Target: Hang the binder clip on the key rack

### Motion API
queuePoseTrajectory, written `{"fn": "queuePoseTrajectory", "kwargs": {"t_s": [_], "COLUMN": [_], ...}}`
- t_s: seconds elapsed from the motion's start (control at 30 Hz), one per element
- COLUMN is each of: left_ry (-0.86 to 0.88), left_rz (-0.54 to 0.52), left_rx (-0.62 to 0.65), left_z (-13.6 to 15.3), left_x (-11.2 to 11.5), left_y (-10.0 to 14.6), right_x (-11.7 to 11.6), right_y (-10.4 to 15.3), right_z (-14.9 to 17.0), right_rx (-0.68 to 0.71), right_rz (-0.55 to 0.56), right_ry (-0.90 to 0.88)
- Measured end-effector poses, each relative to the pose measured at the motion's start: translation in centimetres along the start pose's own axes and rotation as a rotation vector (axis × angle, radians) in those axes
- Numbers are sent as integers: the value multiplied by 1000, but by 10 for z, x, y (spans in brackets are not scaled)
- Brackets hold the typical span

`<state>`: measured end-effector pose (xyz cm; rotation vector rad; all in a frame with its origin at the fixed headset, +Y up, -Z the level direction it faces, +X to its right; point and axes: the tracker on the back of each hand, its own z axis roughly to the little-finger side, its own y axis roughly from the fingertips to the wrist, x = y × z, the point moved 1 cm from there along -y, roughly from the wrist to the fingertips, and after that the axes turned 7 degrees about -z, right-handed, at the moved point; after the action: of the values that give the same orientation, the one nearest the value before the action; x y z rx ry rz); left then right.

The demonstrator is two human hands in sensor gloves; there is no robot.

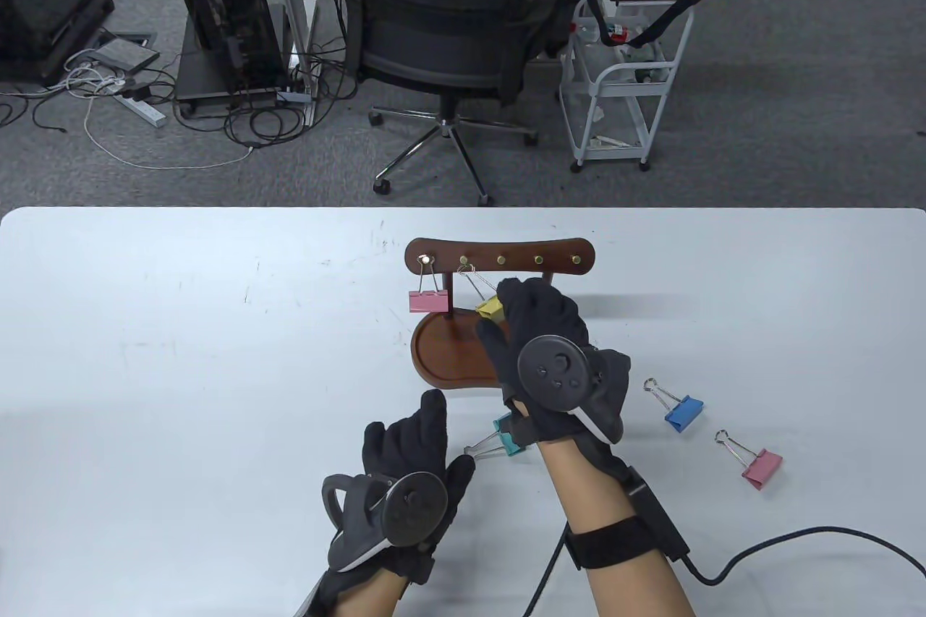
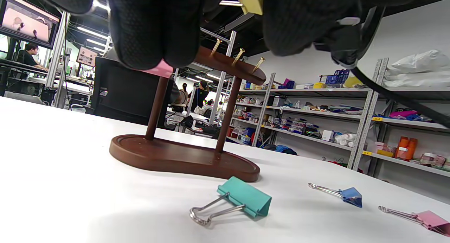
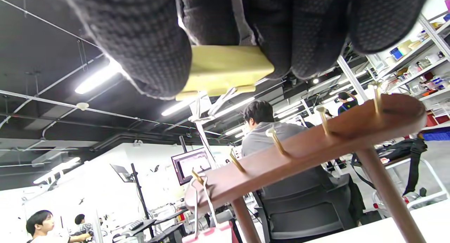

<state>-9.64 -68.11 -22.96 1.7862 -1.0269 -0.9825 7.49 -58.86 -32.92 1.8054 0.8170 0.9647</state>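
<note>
White table (image 1: 181, 328) under us, office clutter behind; our right hand (image 1: 550, 356) had the yellow binder clip (image 1: 490, 307) pinched by its body, thumb on one side and fingers on the other, wire loops pointing up and away toward the key rack (image 1: 500, 257); those loops sat right at the second peg from the left, though we couldn't tell whether the wire was over it yet; a pink clip (image 1: 430, 301) already hung on the first peg just beside, so room on that side looked tight, while three pegs to the right stood bare; our left hand (image 1: 405, 472) rested nearer us, fingers loosely spread, holding nothing, beside a teal clip (image 2: 242, 200).
</note>
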Motion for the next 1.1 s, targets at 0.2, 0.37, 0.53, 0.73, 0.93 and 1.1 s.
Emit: {"fn": "queuePoseTrajectory", "kwargs": {"t_s": [0.2, 0.37, 0.53, 0.73, 0.93, 1.1], "left_ry": [13, 21, 27, 17, 18, 20], "left_rz": [3, 3, 4, 5, 8, 9], "left_rx": [-11, -17, -28, -30, -36, -40], "left_z": [1, 1, 2, 2, 4, 5], "left_x": [0, 1, 1, 1, 0, 0], "left_y": [-1, -1, -1, -1, -2, -2], "right_x": [-14, -20, -26, -32, -37, -43], "right_y": [-11, -14, -14, -15, -16, -17], "right_z": [1, 1, 3, 5, 6, 5], "right_rx": [-39, -50, -54, -60, -65, -67], "right_rz": [-6, -12, -11, -22, -23, -25], "right_ry": [33, 48, 72, 73, 77, 84]}}
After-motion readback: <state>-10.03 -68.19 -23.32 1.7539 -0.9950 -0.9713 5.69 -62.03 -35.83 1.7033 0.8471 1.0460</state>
